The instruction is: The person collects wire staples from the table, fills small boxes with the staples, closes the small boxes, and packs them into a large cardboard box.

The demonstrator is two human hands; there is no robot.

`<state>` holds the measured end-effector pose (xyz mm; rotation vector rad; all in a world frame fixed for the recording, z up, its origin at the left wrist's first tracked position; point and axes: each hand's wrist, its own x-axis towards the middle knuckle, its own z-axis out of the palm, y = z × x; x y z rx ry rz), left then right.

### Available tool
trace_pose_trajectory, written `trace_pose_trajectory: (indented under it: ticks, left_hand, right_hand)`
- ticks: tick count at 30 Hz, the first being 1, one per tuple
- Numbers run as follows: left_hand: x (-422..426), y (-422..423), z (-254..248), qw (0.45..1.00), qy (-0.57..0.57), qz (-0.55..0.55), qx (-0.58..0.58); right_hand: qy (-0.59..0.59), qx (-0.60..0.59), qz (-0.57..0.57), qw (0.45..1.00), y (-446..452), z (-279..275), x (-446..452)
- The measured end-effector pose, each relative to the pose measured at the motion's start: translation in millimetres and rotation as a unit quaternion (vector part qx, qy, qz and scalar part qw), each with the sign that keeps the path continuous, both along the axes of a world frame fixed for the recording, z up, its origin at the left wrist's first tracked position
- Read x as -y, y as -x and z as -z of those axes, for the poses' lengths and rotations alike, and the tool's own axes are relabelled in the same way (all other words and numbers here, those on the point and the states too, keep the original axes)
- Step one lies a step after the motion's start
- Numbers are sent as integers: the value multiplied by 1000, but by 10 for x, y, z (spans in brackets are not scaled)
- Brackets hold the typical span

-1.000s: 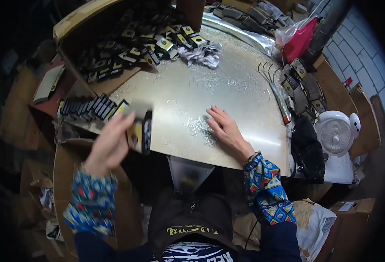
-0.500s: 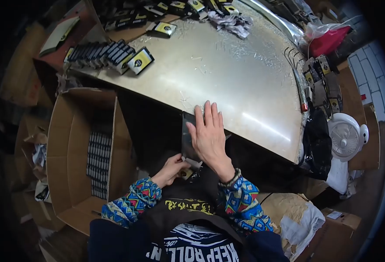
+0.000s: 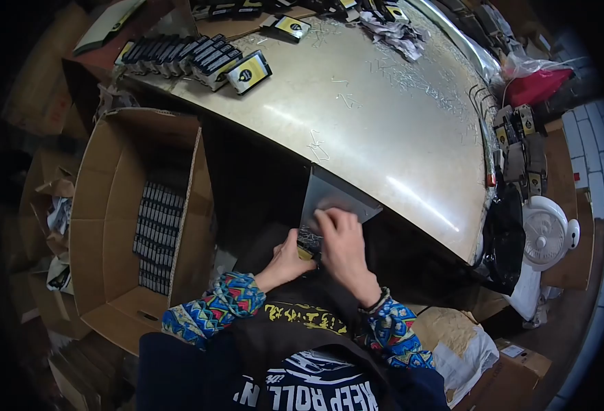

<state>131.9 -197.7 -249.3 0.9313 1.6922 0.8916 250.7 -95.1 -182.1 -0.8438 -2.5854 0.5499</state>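
Note:
My left hand (image 3: 288, 264) is closed around a small box with a yellow label (image 3: 306, 251), held below the table edge. Thin shiny metal wire pieces (image 3: 309, 237) lie at the box's top, at the foot of a grey metal chute (image 3: 336, 194). My right hand (image 3: 345, 250) is bent over the lower part of this chute, right beside the box. Its fingertips are blurred and partly hidden, so whether they pinch anything does not show. The chute slopes down from the edge of the metal-topped table (image 3: 398, 130).
A row of packed boxes (image 3: 178, 58) stands at the table's left, with one yellow-labelled box (image 3: 249, 72) at its end. Loose wire pieces (image 3: 418, 79) and crumpled paper (image 3: 394, 34) lie farther back. An open carton (image 3: 120, 205) holds stacked boxes. A white fan (image 3: 545, 233) stands right.
My right hand has drawn back from the table edge down the chute, its fingers now bent. The left hand and box have come up against the chute's lower end. The view has shifted slightly.

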Motion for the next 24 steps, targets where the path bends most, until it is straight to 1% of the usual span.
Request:
trace_pose_trajectory:
  ticks: [1, 2, 3, 4, 5, 7, 8, 9, 11, 12, 15, 16, 17, 19, 20, 21, 23, 24]
  left_hand:
    - [-6, -19, 88, 999, -20, -4, -34]
    - [-7, -50, 264, 997, -39, -9, -69]
    - [-6, -67, 340, 993, -57, -13, -103]
    - [22, -62, 406, 993, -72, -10, -98]
    - [14, -55, 340, 990, -84, -12, -110]
    - [14, -55, 149, 985, -108, -12, -134]
    - [21, -47, 209, 986, -110, -8, -128]
    - [44, -13, 273, 983, -126, 11, -133]
    - [101, 87, 322, 975, -161, 46, -144]
    - [156, 131, 298, 977, -171, 39, -120]
    - [303, 283, 202, 987, -132, 43, -77]
    - [320, 280, 258, 987, -145, 19, -62]
    - [291, 293, 184, 991, -133, 1, -17]
    - [197, 307, 15, 990, -114, -34, 75]
    - [149, 305, -119, 980, -136, -37, 138]
    - [92, 284, -219, 982, -175, -35, 57]
    - [-15, 236, -348, 963, -246, -32, -106]
    - [-50, 233, -347, 962, -233, -26, -141]
  right_hand:
    - [-7, 26, -32, 999, -23, 74, 59]
    - [69, 49, -95, 992, -100, 215, 128]
    - [98, 58, -137, 984, -148, 191, 182]
    - [91, 28, -126, 987, -168, 203, 175]
    - [84, -3, -115, 990, -177, 218, 165]
    - [58, 13, -97, 994, -144, 179, 193]
    - [44, 20, -87, 995, -120, 167, 212]
    - [124, 41, -131, 983, -161, 254, 298]
    - [174, 27, -145, 974, -190, 242, 321]
    - [199, 2, -133, 971, -193, 194, 284]
    - [271, -70, -78, 957, -253, -37, 137]
    - [296, -84, -63, 949, -267, -86, 92]
    - [319, -98, -48, 941, -273, -132, 53]
    - [316, -101, -8, 943, -266, -226, 6]
    - [315, -96, 15, 944, -261, -281, -15]
    - [315, -91, 37, 944, -254, -314, -35]
    - [330, -146, 54, 931, -235, -277, -32]
    - [339, -170, 56, 924, -202, -279, -15]
